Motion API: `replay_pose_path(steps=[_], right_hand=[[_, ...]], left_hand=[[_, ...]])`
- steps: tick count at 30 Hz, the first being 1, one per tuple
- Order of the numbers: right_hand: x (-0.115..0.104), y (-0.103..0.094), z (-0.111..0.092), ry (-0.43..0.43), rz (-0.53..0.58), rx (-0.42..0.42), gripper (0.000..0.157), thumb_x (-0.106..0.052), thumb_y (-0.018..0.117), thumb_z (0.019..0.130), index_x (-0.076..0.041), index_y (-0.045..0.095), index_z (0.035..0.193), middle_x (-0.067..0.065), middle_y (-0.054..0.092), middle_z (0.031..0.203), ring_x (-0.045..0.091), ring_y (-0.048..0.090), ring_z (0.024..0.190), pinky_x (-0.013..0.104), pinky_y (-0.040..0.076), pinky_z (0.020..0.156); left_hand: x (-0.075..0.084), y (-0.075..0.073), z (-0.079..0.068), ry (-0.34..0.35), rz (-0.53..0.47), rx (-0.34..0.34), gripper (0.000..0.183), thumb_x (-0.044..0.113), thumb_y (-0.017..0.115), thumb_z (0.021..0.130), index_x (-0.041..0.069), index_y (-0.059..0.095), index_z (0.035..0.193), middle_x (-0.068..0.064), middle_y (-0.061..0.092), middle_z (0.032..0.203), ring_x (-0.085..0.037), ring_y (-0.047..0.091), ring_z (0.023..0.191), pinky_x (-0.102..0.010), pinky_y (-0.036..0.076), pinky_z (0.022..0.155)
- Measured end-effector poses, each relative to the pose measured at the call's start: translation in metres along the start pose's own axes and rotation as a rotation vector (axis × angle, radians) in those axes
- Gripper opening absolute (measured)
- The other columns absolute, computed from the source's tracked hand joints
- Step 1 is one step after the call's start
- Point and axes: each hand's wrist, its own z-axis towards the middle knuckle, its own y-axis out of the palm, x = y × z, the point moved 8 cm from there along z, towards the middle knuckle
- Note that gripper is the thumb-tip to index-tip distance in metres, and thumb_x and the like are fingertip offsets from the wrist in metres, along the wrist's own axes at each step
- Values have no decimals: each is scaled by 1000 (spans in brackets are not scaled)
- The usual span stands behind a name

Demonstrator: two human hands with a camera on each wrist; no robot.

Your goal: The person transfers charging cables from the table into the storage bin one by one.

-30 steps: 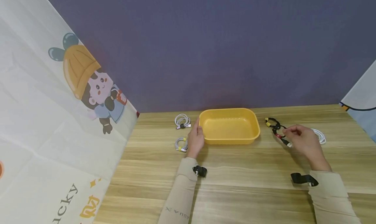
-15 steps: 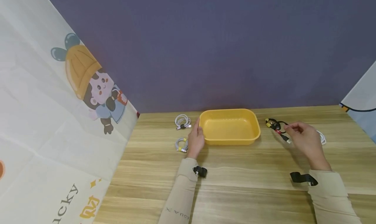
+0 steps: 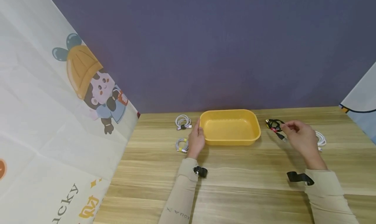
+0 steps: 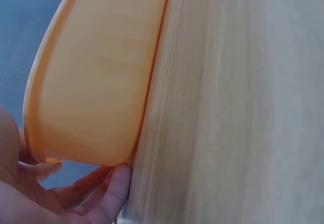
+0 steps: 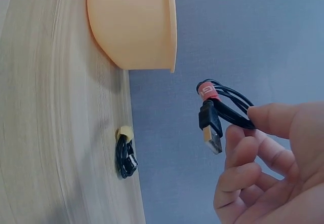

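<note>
A yellow plastic tray (image 3: 230, 126) stands on the wooden table near the wall. My left hand (image 3: 195, 140) rests against the tray's left end, its thumb near the rim and its fingertips along the outer wall. Out to the right, my right hand (image 3: 301, 140) pinches a coiled black USB cable (image 5: 208, 115) with a red tie between thumb and index finger. The cable hangs above the table with its metal plug pointing down. A second coiled black cable (image 5: 124, 155), with a yellow tie, lies on the table behind it.
Two coiled cables lie left of the tray: a white one (image 3: 182, 121) with a black tie and a grey one (image 3: 182, 145) with yellow ties. Another white coiled cable (image 3: 321, 138) lies by the right hand, partly hidden. A dark wall panel (image 3: 223, 54) borders the table's back.
My right hand has lifted the red-tied black cable and drawn slightly left with it, uncovering more of the white cable. The left hand stays at the tray's end.
</note>
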Motion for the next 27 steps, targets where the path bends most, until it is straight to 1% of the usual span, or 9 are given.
replay_pose_path(steps=[4, 13, 17, 27], right_hand=[[-2, 1, 0, -4, 1, 4, 43, -43, 57, 103, -4, 70, 114, 9, 67, 95, 4, 51, 72, 24, 41, 58], [-8, 3, 0, 3, 15, 4, 43, -43, 57, 103, -4, 70, 114, 9, 66, 96, 5, 51, 72, 23, 42, 58], [-12, 3, 1, -13, 11, 5, 41, -42, 58, 103, -5, 70, 113, 9, 67, 96, 4, 52, 72, 22, 42, 58], [-21, 2, 3, -54, 11, 13, 39, -41, 58, 103, -5, 71, 109, 4, 65, 84, 7, 52, 65, 25, 41, 55]], left_hand=[[0, 1, 0, 11, -2, -1, 50, 24, 39, 110, 30, 38, 159, -4, 48, 158, -31, 47, 145, -50, 39, 121], [0, 1, -1, 4, 4, -3, 50, 23, 39, 110, 30, 37, 160, -4, 48, 158, -31, 47, 144, -50, 39, 120], [-1, 0, -1, -2, 5, -6, 50, 23, 39, 110, 30, 37, 160, -4, 47, 159, -32, 47, 145, -50, 38, 121], [0, 0, 0, 0, 3, -5, 50, 23, 40, 110, 30, 37, 160, -4, 48, 159, -33, 47, 144, -51, 38, 121]])
